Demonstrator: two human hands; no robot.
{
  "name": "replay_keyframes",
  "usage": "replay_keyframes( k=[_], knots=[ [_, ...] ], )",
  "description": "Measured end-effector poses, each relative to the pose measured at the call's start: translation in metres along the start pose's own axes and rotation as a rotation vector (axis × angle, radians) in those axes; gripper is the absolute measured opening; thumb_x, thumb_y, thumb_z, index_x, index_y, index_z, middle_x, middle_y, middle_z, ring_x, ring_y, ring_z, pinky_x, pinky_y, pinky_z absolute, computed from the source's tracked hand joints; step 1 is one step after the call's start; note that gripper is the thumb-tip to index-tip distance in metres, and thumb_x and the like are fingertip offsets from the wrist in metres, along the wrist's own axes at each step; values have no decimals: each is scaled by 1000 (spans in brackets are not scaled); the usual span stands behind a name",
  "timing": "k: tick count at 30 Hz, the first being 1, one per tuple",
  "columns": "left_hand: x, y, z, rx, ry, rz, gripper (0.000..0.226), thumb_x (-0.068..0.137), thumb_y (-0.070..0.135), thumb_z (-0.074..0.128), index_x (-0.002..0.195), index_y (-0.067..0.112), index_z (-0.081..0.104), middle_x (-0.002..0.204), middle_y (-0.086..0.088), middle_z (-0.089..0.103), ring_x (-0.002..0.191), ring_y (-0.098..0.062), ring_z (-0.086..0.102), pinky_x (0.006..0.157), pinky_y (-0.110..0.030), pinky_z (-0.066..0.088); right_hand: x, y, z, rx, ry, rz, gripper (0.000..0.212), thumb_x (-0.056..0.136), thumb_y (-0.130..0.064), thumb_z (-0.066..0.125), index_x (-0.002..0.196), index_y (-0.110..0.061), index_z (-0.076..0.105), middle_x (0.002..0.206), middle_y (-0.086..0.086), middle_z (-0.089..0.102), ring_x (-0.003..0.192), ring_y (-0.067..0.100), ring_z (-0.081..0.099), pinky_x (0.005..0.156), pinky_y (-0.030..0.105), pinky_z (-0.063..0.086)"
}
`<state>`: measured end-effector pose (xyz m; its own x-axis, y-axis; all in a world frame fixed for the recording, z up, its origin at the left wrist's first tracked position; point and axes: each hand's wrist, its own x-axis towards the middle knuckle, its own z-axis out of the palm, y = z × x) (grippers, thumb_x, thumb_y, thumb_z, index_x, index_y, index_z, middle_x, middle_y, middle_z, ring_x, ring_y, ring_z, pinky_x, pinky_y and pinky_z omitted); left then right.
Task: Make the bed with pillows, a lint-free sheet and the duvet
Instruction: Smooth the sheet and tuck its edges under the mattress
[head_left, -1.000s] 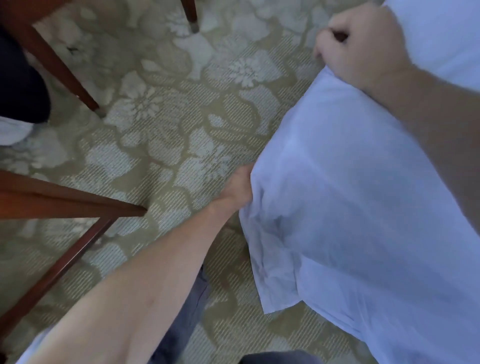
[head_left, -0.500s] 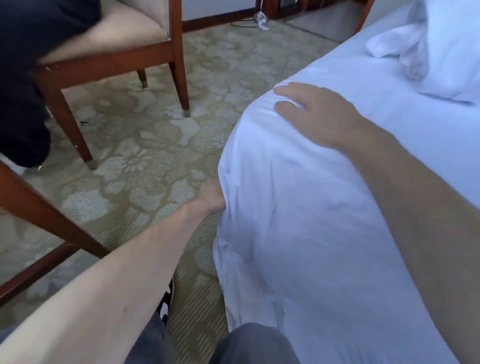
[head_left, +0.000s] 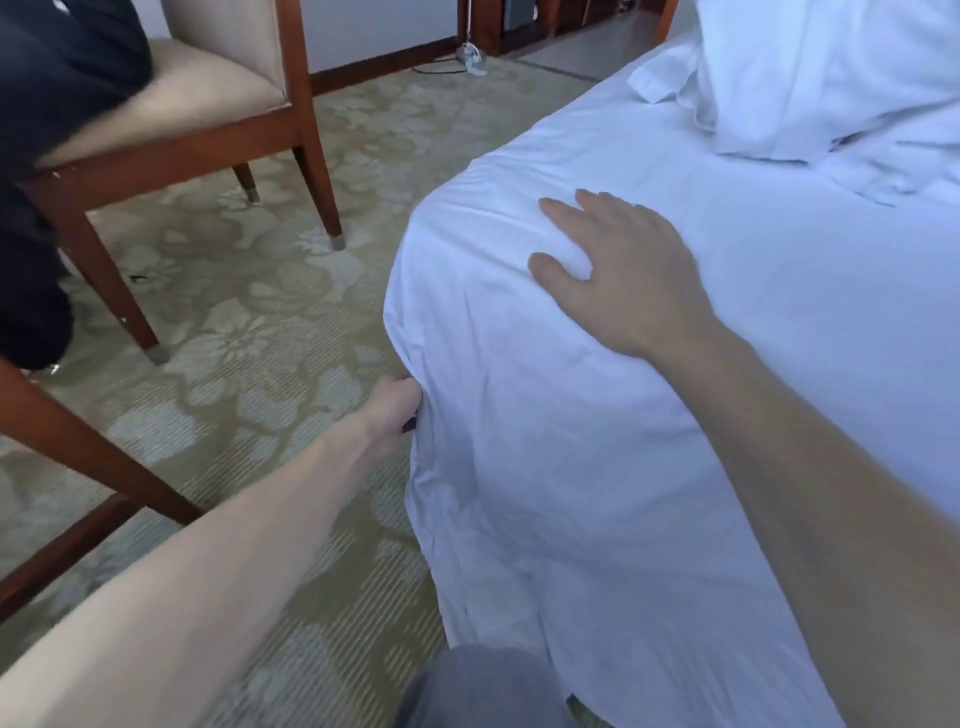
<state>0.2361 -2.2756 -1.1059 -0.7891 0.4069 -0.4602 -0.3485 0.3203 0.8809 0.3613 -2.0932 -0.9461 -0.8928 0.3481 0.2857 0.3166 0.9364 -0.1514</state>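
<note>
The right hand has let go of the sheet it was clutching a second ago. It now lies flat with fingers spread, pressing the cloth onto the near corner of the bed. The left hand stays at the side of that corner, its fingers buried in the fold, so I cannot tell whether it grips or pushes. The sheet drapes over the corner toward the carpet. The pulling looks finished, and tucking seems next. A pillow lies further up.

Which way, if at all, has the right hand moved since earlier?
Yes: the right hand left the edge of the sheet and now lies flat atop the bed corner, inward from that edge.
</note>
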Motion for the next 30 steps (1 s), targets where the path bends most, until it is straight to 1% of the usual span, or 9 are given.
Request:
replay_keyframes(
  k=[4, 8, 10, 13, 15, 21, 25, 28, 30],
  knots=[
    [-6, 3, -4, -155, -71, -90, 16, 99, 13, 55, 101, 8, 69, 103, -10, 73, 87, -26, 68, 77, -42, 60, -9, -12, -6, 18, 101, 23, 52, 102, -48, 47, 150, -29, 49, 159, -1, 43, 147, 17, 36, 118, 34, 24],
    [-12, 2, -12, -456, -150, -153, 20, 96, 3, 43, 97, 5, 63, 98, -14, 66, 88, -30, 63, 90, -42, 56, -20, -21, -7, -83, 258, 34, 38, 99, -37, 47, 122, -14, 67, 124, 6, 69, 113, 31, 61, 88, 42, 51],
    [-15, -3, -15, -663, -201, -191, 18, 92, 12, 49, 102, 5, 62, 104, -15, 65, 97, -32, 64, 98, -42, 53, -20, -21, -6, -112, 307, 61, 38, 94, -36, 44, 111, -12, 68, 110, 8, 72, 99, 35, 63, 78, 44, 54],
    [-13, -17, -21, -916, -289, -267, 49, 95, 34, 52, 124, -4, 62, 128, -17, 66, 123, -36, 63, 110, -48, 47, -21, -20, -2, -190, 384, 83, 36, 91, -32, 43, 101, -9, 69, 95, 13, 71, 89, 38, 62, 71, 44, 54],
    [-8, -24, -22, -1029, -350, -293, 58, 98, 43, 49, 128, -5, 61, 128, -22, 67, 124, -37, 63, 112, -48, 45, -23, -21, 2, -276, 441, 88, 33, 90, -25, 45, 101, -8, 71, 90, 14, 71, 85, 39, 62, 66, 40, 50],
    [1, -36, -15, -1136, -437, -358, 61, 97, 50, 48, 128, -1, 63, 126, -21, 69, 124, -34, 63, 116, -46, 42, -35, -38, 22, -297, 536, 147, 37, 91, -11, 44, 120, -6, 67, 111, 12, 71, 103, 37, 62, 85, 43, 43],
    [4, -31, -17, -1056, -494, -337, 61, 98, 52, 49, 130, 3, 63, 127, -17, 70, 123, -30, 64, 115, -43, 44, -65, -78, 55, -74, 673, 151, 39, 85, -1, 51, 121, -4, 66, 133, 9, 63, 124, 29, 56, 106, 43, 40],
    [9, -28, -25, -983, -592, -334, 69, 97, 58, 49, 135, 2, 60, 131, -19, 67, 125, -31, 63, 113, -44, 45, -103, -128, 100, 208, 767, 232, 21, 82, 3, 54, 98, -5, 65, 110, 9, 63, 108, 25, 55, 94, 36, 42],
    [14, -27, -32, -999, -653, -348, 76, 95, 63, 50, 139, 1, 56, 135, -20, 64, 128, -34, 61, 116, -45, 42, -121, -158, 134, 454, 739, 546, 11, 86, -7, 55, 88, -14, 63, 95, -3, 62, 93, 17, 57, 82, 33, 44]
  ],
)
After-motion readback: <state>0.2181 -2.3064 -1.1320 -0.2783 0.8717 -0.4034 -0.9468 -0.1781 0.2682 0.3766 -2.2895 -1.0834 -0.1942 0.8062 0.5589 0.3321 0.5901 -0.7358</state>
